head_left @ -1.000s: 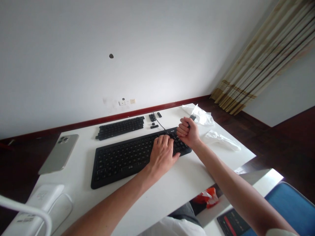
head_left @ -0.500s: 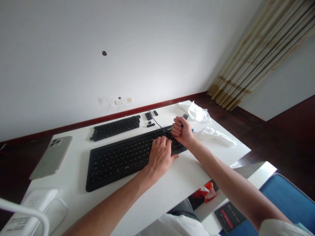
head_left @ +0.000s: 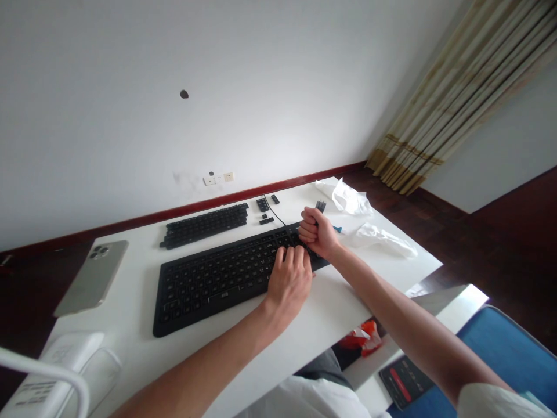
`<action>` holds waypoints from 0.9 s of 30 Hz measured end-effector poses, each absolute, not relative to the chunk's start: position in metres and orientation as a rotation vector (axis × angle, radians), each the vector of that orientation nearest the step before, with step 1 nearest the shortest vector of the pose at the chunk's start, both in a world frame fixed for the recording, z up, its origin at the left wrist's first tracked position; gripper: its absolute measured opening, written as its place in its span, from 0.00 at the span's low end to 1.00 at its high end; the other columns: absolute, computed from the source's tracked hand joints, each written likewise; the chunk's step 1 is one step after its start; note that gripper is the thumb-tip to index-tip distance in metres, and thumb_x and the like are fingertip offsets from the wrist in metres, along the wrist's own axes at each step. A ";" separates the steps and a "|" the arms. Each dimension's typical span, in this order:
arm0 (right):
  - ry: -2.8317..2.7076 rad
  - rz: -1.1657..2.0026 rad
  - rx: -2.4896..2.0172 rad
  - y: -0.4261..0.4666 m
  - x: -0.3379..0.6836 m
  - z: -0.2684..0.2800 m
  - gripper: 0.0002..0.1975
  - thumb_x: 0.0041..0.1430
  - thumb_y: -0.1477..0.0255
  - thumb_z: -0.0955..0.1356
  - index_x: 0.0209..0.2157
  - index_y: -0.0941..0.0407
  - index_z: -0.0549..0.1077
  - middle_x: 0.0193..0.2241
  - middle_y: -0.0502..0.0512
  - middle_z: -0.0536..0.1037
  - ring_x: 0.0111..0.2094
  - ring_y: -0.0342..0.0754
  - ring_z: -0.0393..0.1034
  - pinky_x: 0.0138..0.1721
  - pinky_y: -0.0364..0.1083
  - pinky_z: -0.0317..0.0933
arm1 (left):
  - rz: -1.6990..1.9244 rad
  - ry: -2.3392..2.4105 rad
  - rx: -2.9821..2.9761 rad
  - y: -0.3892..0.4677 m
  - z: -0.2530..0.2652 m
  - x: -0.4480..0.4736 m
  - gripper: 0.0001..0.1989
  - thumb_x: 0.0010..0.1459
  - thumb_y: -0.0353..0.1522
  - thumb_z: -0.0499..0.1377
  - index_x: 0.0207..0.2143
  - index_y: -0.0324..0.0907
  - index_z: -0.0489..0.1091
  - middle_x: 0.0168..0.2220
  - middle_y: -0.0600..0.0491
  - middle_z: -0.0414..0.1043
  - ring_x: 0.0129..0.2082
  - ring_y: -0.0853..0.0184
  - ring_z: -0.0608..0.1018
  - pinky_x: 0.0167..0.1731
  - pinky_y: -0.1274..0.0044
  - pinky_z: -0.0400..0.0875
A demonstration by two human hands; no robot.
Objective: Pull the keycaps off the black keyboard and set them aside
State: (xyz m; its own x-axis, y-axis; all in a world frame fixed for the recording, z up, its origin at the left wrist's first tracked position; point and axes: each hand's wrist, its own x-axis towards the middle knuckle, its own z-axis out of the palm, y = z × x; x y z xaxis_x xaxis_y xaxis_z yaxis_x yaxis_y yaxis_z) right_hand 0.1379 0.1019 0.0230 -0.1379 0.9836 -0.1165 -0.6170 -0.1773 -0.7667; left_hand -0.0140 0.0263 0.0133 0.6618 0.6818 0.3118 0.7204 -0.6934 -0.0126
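pressing the black keyboard point(head_left: 217, 278), left hand point(head_left: 290, 280) flat; its key legends unreadable.

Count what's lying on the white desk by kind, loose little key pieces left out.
Keyboards: 2, one under the hands, one behind it
Phones: 1
Plastic bags: 2
Total: 5

Soft, even daylight (brightest on the white wall), faint shadows, sharp focus, wide-angle bending at edges.
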 end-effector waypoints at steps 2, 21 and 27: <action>-0.712 1.660 -0.745 0.101 0.138 0.024 0.25 0.61 0.62 0.72 0.21 0.53 0.53 0.14 0.39 0.45 0.16 0.38 0.35 0.13 0.37 0.41 | -0.399 -1.134 -2.733 0.019 0.012 -0.012 0.13 0.70 0.28 0.55 0.52 0.34 0.75 0.43 0.43 0.73 0.43 0.55 0.72 0.50 0.61 0.69; -1.360 1.970 -0.566 0.094 0.151 0.028 0.30 0.61 0.54 0.74 0.19 0.53 0.55 0.13 0.38 0.49 0.14 0.35 0.38 0.14 0.38 0.38 | -0.214 -1.248 -2.764 0.005 0.014 -0.009 0.19 0.69 0.23 0.50 0.58 0.30 0.72 0.37 0.42 0.76 0.37 0.57 0.77 0.38 0.66 0.68; -1.203 2.014 -0.548 0.107 0.172 0.011 0.33 0.55 0.50 0.75 0.20 0.52 0.51 0.11 0.36 0.43 0.13 0.35 0.34 0.13 0.37 0.39 | -0.184 -1.236 -2.792 0.008 0.013 -0.010 0.25 0.67 0.22 0.52 0.65 0.27 0.65 0.32 0.43 0.76 0.36 0.57 0.77 0.37 0.67 0.67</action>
